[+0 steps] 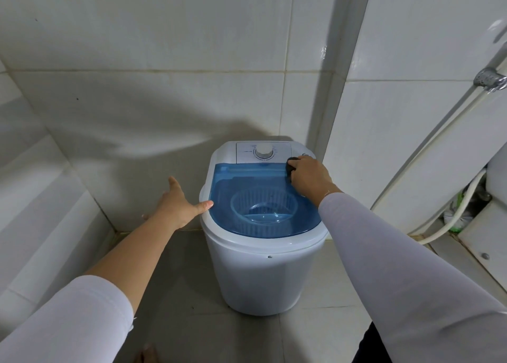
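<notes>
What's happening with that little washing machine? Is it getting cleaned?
It looks like wiping. A person reaches down to a small white washing machine on the tiled floor. The right hand grips a dark cloth and presses it at the back right corner of the blue lid, beside the dial. The left hand is spread open, thumb at the machine's left rim. The lid is shut, with a basket showing through it.
</notes>
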The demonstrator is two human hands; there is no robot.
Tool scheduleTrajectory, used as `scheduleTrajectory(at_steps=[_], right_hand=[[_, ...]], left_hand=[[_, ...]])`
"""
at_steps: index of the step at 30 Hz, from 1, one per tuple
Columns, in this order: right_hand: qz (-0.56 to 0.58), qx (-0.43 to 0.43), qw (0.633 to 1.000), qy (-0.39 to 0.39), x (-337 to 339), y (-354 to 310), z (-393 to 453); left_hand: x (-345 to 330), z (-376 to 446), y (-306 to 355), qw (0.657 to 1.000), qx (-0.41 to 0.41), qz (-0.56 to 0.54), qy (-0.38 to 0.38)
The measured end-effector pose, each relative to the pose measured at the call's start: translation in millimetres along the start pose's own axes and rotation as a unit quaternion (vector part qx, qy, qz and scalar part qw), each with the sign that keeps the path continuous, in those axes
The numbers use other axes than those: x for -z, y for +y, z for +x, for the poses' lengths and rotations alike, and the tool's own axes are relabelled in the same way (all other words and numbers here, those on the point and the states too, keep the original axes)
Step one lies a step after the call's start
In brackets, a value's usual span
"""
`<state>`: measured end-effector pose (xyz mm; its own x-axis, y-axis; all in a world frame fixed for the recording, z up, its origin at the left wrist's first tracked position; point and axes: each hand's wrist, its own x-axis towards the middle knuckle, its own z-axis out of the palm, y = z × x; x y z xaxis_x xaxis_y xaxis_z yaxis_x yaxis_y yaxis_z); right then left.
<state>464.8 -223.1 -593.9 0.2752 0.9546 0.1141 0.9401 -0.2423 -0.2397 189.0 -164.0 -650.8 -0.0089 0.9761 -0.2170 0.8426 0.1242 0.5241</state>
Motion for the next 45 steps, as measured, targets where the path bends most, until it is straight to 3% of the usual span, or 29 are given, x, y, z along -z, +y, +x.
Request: scheduleTrajectory(at_steps=[12,17,22,27,31,36,45], right_hand=[[0.04,-0.084,0.996,-0.016,22.3,28.3,-16.2],[0.107,-0.125,0.986,0.024,41.6,27.9,-20.5],[0.114,-0.038,0.992,0.047,65.3,-27.7,-14.2],[0.09,0.07,0.993,-0.012,50.1,-101.2,-15.0],[0.01,0.131,0.99,-0.057,21.2,-136.2,-14.5],[-0.066,0.137,0.984,-0.089,-5.9,-145.5,-12.1],[0.01,0.12,0.99,-0.07,-26.5,-150.5,-16.5]], left_hand=[[-0.2,-3.7,3.3,1.0,-0.001,-0.014,0.0],[-1.4,-9.5,7.0,0.999,0.012,-0.039,0.003],[-4.7,-15.5,7.7,0.996,0.015,-0.082,0.012],[-4.0,-31.8,10.0,0.991,-0.014,-0.127,-0.032],[-0.5,-35.4,4.1,0.992,-0.011,-0.11,-0.065],[-3.1,-32.3,-4.6,0.993,-0.001,-0.095,-0.072],[-4.6,-32.7,-4.1,0.989,0.001,-0.114,-0.089]])
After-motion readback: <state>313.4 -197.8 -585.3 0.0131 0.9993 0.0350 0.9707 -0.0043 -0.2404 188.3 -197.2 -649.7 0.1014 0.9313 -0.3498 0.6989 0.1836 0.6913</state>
